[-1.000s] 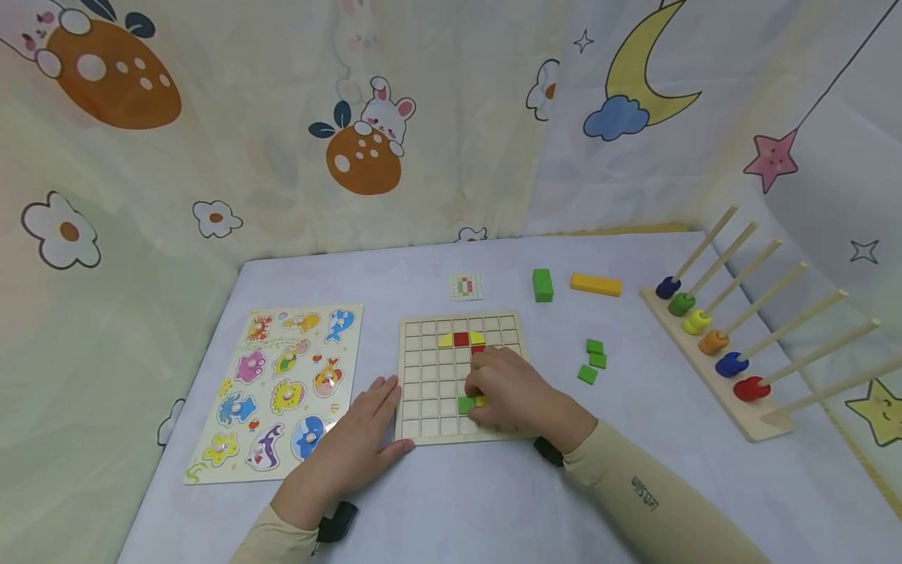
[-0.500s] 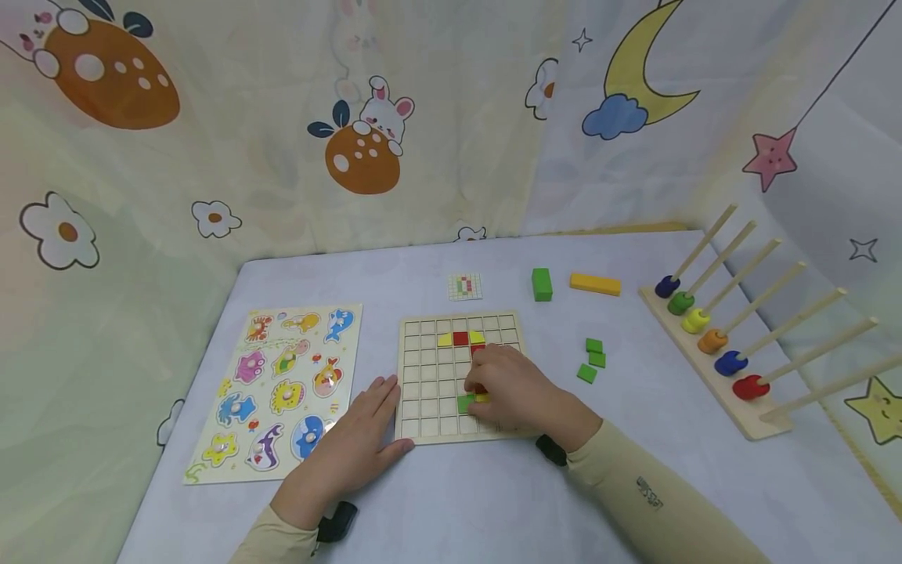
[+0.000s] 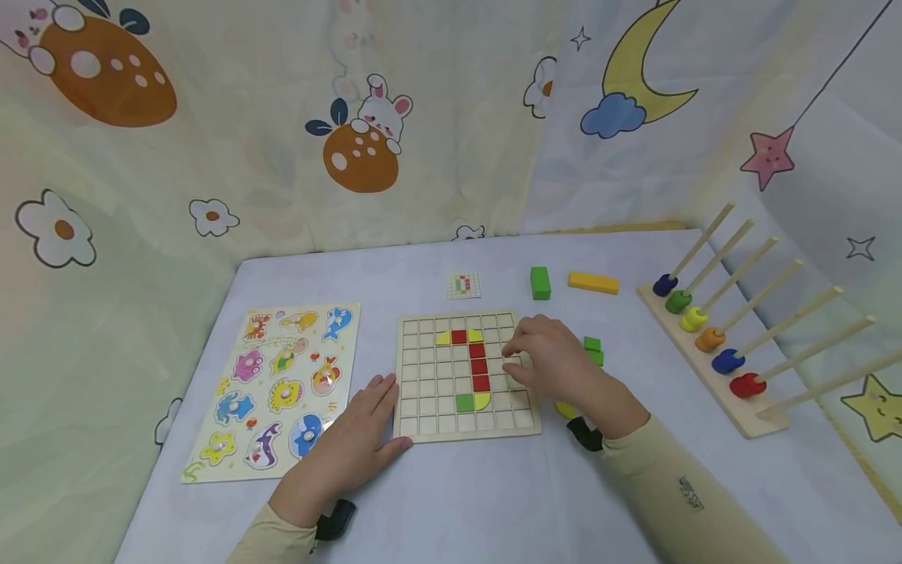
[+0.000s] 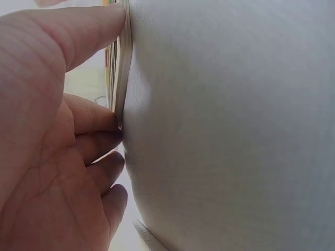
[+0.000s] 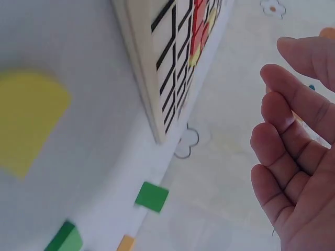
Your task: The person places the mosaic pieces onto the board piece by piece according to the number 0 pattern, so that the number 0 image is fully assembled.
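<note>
A wooden grid board [image 3: 428, 389] lies flat in the middle of the table. On it, red squares [image 3: 479, 366] form a column with yellow rounded pieces [image 3: 482, 401] and a green square [image 3: 465, 403]. My left hand [image 3: 355, 419] rests at the board's lower left corner, fingers straight, thumb and fingertips against its edge in the left wrist view. My right hand [image 3: 560, 368] hovers over the board's right edge. In the right wrist view its fingers [image 5: 277, 141] are loosely bent with nothing between them. Green tiles [image 3: 593, 345] lie partly hidden behind this hand.
An animal peg puzzle [image 3: 232, 427] lies left. Behind the board are a small pattern card [image 3: 463, 286], a green block [image 3: 540, 283] and an orange bar [image 3: 593, 283]. A peg rack [image 3: 733, 392] with beads stands right. A yellow piece [image 5: 31, 115] lies beside my right wrist.
My right hand has lifted off the tiles and moved right to the board's edge, uncovering the red column and the lower yellow piece. The left hand has stayed in place.
</note>
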Demonstrator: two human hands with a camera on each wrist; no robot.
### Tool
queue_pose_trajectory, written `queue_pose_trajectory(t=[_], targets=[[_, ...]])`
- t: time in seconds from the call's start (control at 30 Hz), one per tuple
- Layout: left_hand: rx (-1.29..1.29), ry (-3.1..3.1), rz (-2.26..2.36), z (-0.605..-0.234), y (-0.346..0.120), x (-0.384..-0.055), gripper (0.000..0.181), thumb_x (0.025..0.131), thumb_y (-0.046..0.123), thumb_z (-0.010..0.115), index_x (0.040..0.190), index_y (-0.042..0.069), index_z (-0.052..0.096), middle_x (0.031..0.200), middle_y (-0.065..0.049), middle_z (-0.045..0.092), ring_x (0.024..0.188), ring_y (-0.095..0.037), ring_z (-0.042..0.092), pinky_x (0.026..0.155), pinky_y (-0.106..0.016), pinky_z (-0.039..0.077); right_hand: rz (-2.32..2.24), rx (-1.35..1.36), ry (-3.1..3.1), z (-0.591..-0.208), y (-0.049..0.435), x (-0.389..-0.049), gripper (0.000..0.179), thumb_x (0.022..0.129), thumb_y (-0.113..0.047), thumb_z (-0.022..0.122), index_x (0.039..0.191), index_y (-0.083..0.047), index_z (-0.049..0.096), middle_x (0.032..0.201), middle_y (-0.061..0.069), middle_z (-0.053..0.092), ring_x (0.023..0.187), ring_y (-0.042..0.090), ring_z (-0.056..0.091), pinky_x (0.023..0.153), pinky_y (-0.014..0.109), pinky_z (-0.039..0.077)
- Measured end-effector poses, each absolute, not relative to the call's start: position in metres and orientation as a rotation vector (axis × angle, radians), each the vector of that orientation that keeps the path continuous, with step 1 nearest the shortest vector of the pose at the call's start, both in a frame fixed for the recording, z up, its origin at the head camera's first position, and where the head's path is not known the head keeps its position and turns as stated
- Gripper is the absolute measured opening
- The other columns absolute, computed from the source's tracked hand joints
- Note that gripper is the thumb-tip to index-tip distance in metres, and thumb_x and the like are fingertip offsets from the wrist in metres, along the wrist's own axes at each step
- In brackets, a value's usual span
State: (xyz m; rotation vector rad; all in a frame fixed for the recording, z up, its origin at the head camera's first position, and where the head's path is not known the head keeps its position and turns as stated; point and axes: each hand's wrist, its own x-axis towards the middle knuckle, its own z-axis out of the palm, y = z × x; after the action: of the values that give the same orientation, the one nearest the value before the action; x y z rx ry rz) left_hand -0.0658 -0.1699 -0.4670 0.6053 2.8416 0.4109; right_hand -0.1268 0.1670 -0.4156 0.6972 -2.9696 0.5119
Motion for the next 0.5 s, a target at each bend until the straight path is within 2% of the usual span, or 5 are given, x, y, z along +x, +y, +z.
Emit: queue_pose_trajectory(t=[0.5], targets=[[0.586, 2.809, 0.414, -0.469, -0.171, -0.068, 0.093, 0.097, 0.054, 0.069, 0.166, 0.010, 0.026, 0.177, -0.004, 0.019, 0.165, -0.029, 0.016, 0.132, -0.051, 0.026, 0.447, 0.538, -3.013, -0.422, 0.215, -0.112, 0.017, 0.085, -0.025, 0.088, 0.099, -0.015, 0.084, 0.089, -0.006, 0.067, 0.085, 0.015, 0.055, 0.077, 0.033, 0.045]])
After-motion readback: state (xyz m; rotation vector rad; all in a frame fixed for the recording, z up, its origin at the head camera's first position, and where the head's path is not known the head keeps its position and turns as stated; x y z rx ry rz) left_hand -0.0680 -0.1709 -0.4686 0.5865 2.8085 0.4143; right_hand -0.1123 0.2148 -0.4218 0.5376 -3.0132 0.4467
